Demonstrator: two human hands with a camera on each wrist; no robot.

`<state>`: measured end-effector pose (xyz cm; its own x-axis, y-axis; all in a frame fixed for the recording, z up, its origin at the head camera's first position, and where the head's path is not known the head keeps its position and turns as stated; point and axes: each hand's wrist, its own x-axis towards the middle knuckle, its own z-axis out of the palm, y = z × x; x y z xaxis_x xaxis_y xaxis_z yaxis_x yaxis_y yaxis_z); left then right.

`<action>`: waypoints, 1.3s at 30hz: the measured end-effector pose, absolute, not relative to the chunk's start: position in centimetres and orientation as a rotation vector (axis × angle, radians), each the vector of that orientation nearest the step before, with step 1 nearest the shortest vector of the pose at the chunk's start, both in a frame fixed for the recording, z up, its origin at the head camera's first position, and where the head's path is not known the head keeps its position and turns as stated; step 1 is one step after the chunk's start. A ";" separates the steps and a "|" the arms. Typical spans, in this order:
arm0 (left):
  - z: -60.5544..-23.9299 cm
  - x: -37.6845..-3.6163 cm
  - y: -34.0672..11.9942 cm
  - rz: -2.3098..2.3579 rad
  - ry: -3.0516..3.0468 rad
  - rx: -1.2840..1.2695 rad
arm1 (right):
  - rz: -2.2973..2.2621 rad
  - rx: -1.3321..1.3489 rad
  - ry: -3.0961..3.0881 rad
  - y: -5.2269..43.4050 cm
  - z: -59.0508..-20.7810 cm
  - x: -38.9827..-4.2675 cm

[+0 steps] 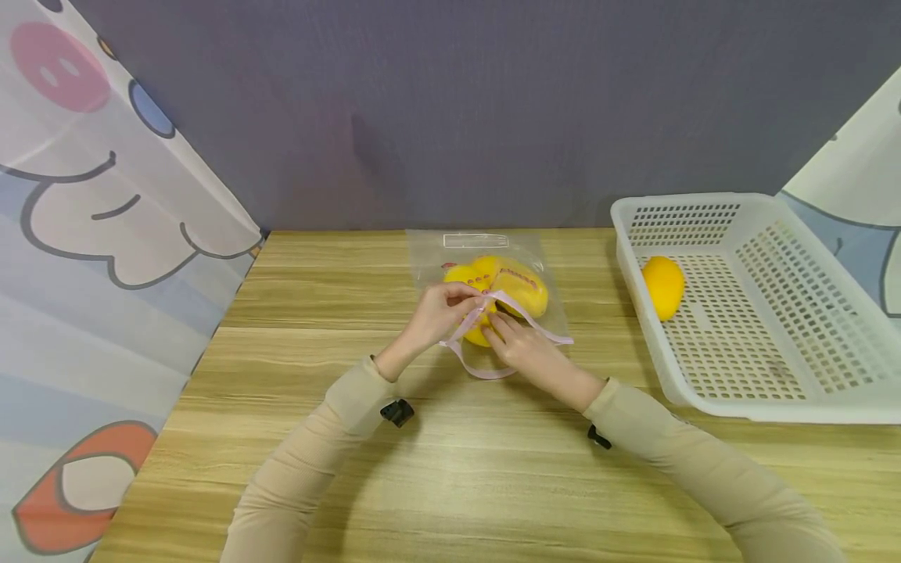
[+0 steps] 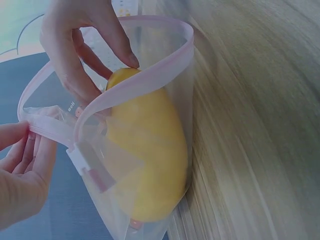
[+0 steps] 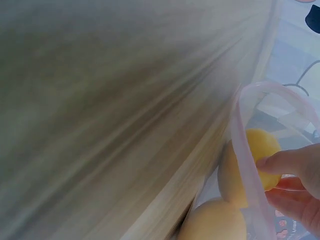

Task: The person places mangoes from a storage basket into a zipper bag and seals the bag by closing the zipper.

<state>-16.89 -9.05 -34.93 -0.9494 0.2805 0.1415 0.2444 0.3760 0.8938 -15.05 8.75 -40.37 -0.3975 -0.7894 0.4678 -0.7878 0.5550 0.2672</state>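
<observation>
Wood grain is running across the bench [image 1: 493, 485], and a dark partition [image 1: 493, 117] is standing behind it across the top of the head frame. At the centre of that frame a yellow fruit [image 2: 147, 145] is sitting in the mouth of a clear bag [image 1: 425, 262]. In the left wrist view its long axis is running steeply from upper centre to lower centre, leaning a little to the right, with its upper end showing at the opening and its lower end lying down inside the film.

The right hand [image 1: 524, 348] is the nearer one: its thumb and fingers are pinching the fruit by that upper end, so in the head frame the fruit is lying just to the left of the fingertips. Slightly further off, the left hand [image 1: 436, 313] is pinching the bag's pink rim [image 1: 480, 375], which is looping open around the right fingers.

Beyond the fingertips, toward the top of the head frame, more yellow fruit [image 1: 526, 295] is bunching inside the bag; the overlap is leaving the count unclear. At the right of the frame, well apart, a white basket [image 1: 809, 410] is holding an orange-yellow fruit [image 1: 663, 288] against its left wall.
</observation>
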 end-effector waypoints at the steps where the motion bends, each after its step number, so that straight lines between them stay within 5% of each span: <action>1: -34.9 -16.9 -9.1 1.667 2.576 0.496 | 0.006 1.271 -2.244 8.8 -40.3 -15.0; 24: -35.3 -16.9 -9.4 1.749 2.450 0.514 | 0.525 1.443 -2.197 11.8 -35.5 -11.3; 39: -35.3 -16.8 -9.5 1.744 2.422 0.503 | 0.471 1.327 -2.288 16.2 -32.6 -11.1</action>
